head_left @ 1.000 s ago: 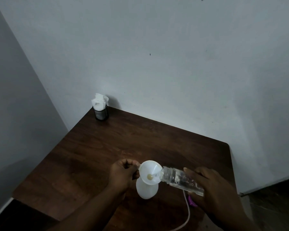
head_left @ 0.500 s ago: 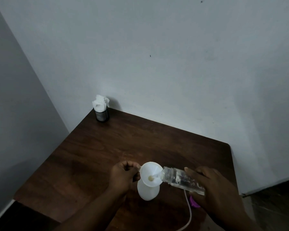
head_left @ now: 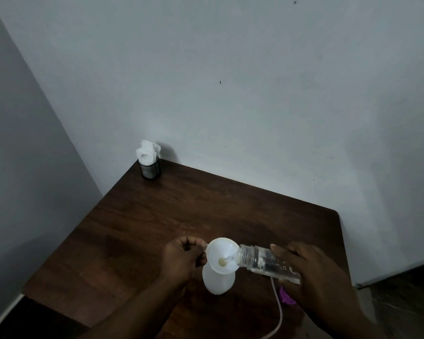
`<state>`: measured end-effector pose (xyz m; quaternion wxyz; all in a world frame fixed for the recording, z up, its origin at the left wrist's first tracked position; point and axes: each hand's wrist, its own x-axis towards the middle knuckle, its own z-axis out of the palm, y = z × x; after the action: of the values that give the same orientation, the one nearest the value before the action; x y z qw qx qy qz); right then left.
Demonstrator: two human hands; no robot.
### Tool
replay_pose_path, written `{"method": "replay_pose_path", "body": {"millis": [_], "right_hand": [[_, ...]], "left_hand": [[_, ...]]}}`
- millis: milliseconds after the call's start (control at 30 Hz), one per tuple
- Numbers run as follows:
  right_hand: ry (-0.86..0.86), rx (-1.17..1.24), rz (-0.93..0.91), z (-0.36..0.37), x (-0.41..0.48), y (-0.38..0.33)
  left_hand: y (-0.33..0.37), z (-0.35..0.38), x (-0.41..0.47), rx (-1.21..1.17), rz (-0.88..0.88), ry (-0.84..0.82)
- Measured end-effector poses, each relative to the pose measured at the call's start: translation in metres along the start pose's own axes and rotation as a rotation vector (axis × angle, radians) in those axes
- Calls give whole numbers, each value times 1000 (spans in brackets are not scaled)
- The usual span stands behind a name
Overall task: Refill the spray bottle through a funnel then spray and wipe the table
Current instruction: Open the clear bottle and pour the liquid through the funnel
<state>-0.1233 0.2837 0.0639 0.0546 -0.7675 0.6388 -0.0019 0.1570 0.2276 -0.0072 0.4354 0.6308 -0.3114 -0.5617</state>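
A white spray bottle body (head_left: 218, 281) stands on the dark wooden table (head_left: 157, 216) with a white funnel (head_left: 222, 254) set in its neck. My left hand (head_left: 181, 258) pinches the funnel's tab at its left rim. My right hand (head_left: 313, 277) grips a clear plastic bottle (head_left: 262, 261), tipped almost level with its open mouth over the funnel's right edge. A thin stream of clear liquid runs into the funnel. The purple spray head (head_left: 287, 297) with its white dip tube (head_left: 278, 311) lies on the table under my right hand, mostly hidden.
A dark mesh cup holding white tissues (head_left: 149, 162) stands in the far left corner of the table, against the grey wall. The table's right edge ends near my right wrist, with dark floor (head_left: 402, 302) beyond.
Both hands hold nearly the same pose. The clear bottle stays tipped over the funnel and liquid keeps running in.
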Motion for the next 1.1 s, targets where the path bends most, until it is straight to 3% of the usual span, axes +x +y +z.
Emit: {"method": "replay_pose_path", "body": {"millis": [1100], "right_hand": [[106,-50,-62,-10,4,-5]], "left_hand": [[4,0,-6,13,16,28]]}}
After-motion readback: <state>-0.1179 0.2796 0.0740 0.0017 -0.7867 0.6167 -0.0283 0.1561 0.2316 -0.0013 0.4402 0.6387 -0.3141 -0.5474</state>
